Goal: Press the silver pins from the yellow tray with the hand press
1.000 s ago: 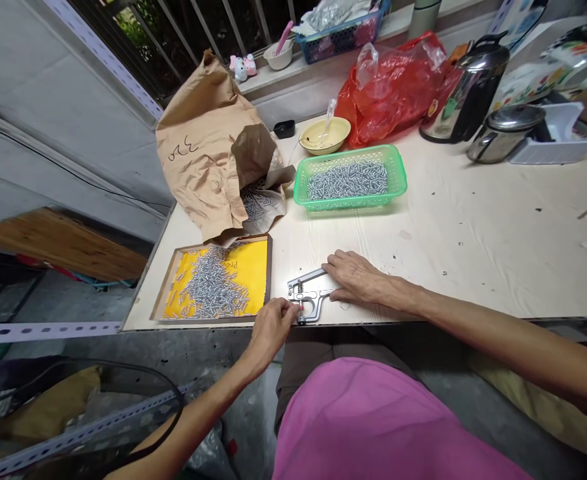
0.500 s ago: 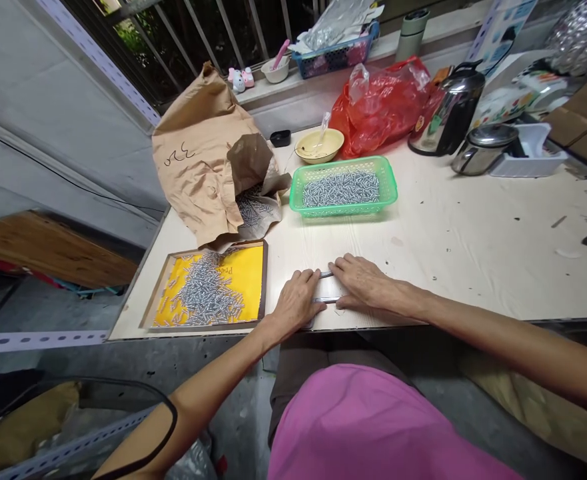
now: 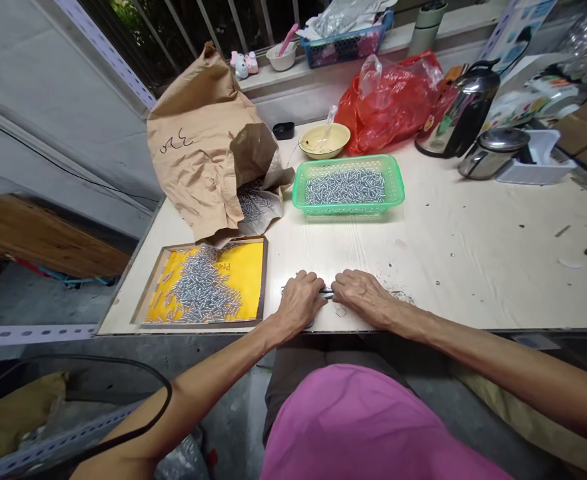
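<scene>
Near the table's front edge, my left hand (image 3: 300, 300) and my right hand (image 3: 362, 297) are closed on the two ends of a pair of thin silvery metal strips (image 3: 328, 293). Only a short middle stretch of the strips shows; my fingers cover most of the rest. The strips lie close together, side by side. Left of my left hand is a shallow tray (image 3: 264, 283) with a yellow bottom, bearing a heap of small silvery metal pieces (image 3: 200, 290). Beyond my hands, a green plastic basket (image 3: 348, 209) holds more such pieces.
An open brown paper bag (image 3: 193, 160) with metal pieces at its mouth stands behind the tray. At the back are a yellow bowl (image 3: 340, 141), a red plastic bag (image 3: 388, 107), a thermos jug (image 3: 460, 113) and a steel pot (image 3: 490, 155). Small scraps dot the table (image 3: 503, 267).
Half a second ago the two strips were apart with a wide gap; now they are drawn together. My fingers have curled in closer around them.
</scene>
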